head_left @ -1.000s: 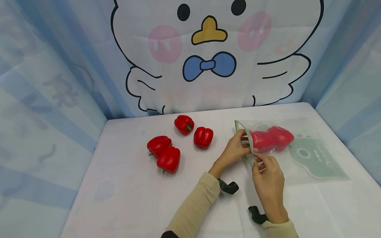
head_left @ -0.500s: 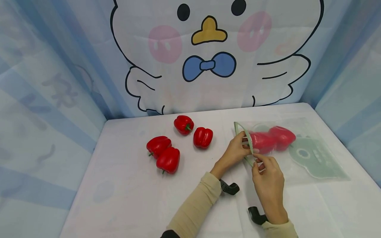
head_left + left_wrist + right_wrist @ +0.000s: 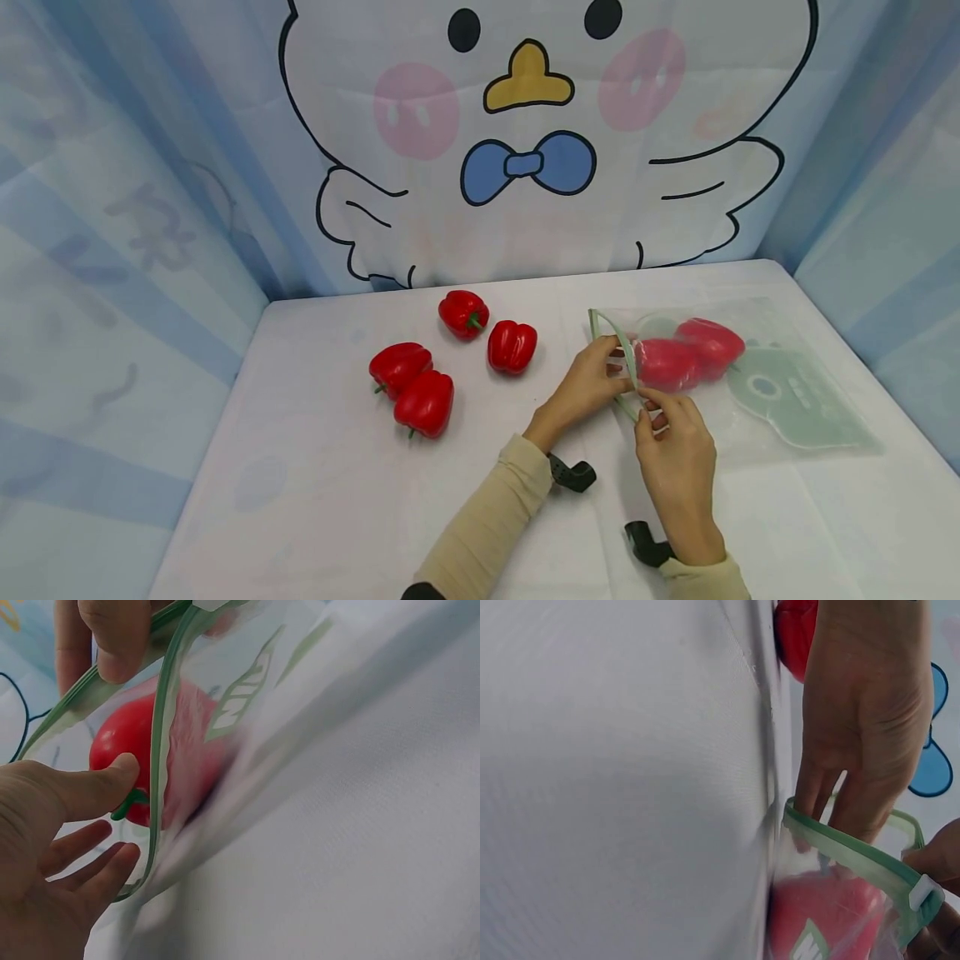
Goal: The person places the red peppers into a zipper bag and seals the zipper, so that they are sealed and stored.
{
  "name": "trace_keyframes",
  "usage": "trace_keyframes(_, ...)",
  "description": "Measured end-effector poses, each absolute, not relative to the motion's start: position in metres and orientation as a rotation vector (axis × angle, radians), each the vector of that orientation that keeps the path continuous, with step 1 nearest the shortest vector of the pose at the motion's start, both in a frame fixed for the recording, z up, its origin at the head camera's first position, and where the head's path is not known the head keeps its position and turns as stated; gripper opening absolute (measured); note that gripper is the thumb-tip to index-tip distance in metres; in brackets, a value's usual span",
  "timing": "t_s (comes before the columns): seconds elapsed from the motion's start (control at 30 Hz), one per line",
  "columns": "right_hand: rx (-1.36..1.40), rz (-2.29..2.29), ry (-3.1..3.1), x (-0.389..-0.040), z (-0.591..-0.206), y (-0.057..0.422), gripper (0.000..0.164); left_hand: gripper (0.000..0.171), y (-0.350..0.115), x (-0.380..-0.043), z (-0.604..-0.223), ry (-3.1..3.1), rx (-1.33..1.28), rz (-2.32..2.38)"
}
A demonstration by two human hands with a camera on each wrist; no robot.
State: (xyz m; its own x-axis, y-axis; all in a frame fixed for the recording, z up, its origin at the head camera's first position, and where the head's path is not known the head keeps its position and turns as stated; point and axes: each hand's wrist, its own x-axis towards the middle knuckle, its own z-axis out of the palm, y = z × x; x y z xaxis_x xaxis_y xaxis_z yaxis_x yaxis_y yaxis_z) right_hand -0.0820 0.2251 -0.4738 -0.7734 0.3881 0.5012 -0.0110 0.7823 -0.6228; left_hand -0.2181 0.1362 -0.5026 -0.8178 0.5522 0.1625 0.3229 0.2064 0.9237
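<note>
- The left hand (image 3: pixel 588 383) reaches into the mouth of the bag (image 3: pixel 828 408) with its fingers loose and grasping nothing; its thumb lies over the nearer bagged pepper (image 3: pixel 666 365), by the green stem (image 3: pixel 133 801), though whether it touches I cannot tell.
- The right hand (image 3: pixel 678 450) pinches the bag's green rim (image 3: pixel 160 742) near the white slider (image 3: pixel 922 892).
- To do this well, I would keep the right hand's pinch firm so the mouth gapes, and push the pepper deeper with flat fingertips rather than tugging at the film.
- The left hand should then leave along the middle of the gap, so that knuckles or stem do not snag the rim.
- Inside the bag, two red peppers: the nearer one just past the rim, the farther pepper (image 3: pixel 708 343) deeper in, touching it or just beside.
- Outside, four red peppers on the worktop (image 3: pixel 300 492): a back one (image 3: pixel 463 313), one near it (image 3: pixel 512 347), and a touching pair (image 3: pixel 425 404) nearer the person.
- Counted: six peppers, one bag, one slider.
</note>
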Motion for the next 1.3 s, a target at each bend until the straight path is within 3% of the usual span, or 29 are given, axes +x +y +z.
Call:
trace_keyframes(0.53,-0.305,0.839,-2.275,-0.084,-0.477,0.228,0.02,0.038,0.104,-0.208,-0.48,2.586,0.942,1.315)
trace_keyframes(0.83,-0.312,0.855,-2.24,-0.085,-0.478,0.228,0.022,0.033,0.08,-0.194,-0.467,2.73,0.854,1.249)
trace_keyframes(1.3,-0.267,0.875,-2.202,-0.085,-0.48,0.23,0.02,0.027,0.058,-0.193,-0.464,2.934,0.768,1.582)
